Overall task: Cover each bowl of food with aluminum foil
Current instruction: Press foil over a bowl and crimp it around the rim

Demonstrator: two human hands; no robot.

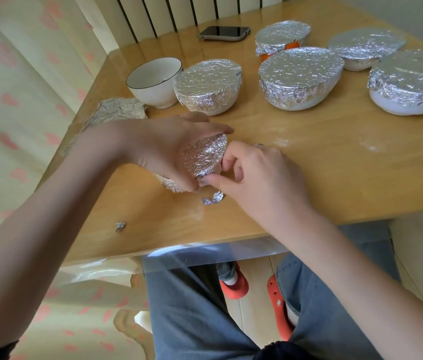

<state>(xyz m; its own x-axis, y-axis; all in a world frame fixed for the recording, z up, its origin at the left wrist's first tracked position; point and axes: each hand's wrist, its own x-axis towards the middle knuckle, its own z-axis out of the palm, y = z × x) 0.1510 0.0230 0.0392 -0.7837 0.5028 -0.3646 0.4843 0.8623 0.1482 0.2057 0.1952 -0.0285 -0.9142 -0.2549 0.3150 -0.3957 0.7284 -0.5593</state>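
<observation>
Gripped in the left hand (pixel 168 141), a small foil-wrapped bowl (pixel 202 158) sits tilted on its side near the table's front edge, fingers curled over its top and thumb underneath. Right hand (pixel 254 175) pinches the loose foil edge at the bowl's 5 o'clock rim between thumb and curled fingers, pressing it in. Step in hand, by my read: crimping the foil tight round this bowl's rim. Next move probably calls for turning the bowl in the left hand and pinching the remaining loose edge, then setting it upright. Left forearm comes in from 8 o'clock, wrist bent over the bowl; right forearm comes in from 4 o'clock, knuckles up. Two torn foil scraps (pixel 213 199) lie just beside the bowl at 6 o'clock, another crumb of foil (pixel 120 226) further out at 7 o'clock. Crumpled foil sheet (pixel 119 110) lies at 11 o'clock near the table's left edge. Uncovered white bowl (pixel 154 81) at 11 o'clock, contents cannot tell; likely next to cover. Covered bowl (pixel 207 87) touching or just beside it at 12 o'clock. Four more covered bowls at 1 to 2 o'clock: large one (pixel 301 77), orange-bottomed one (pixel 281 40), far one (pixel 366 49), right one (pixel 410 81). Phone (pixel 224 33) at 12 o'clock far back. Wooden table (pixel 335 165) under all.
</observation>
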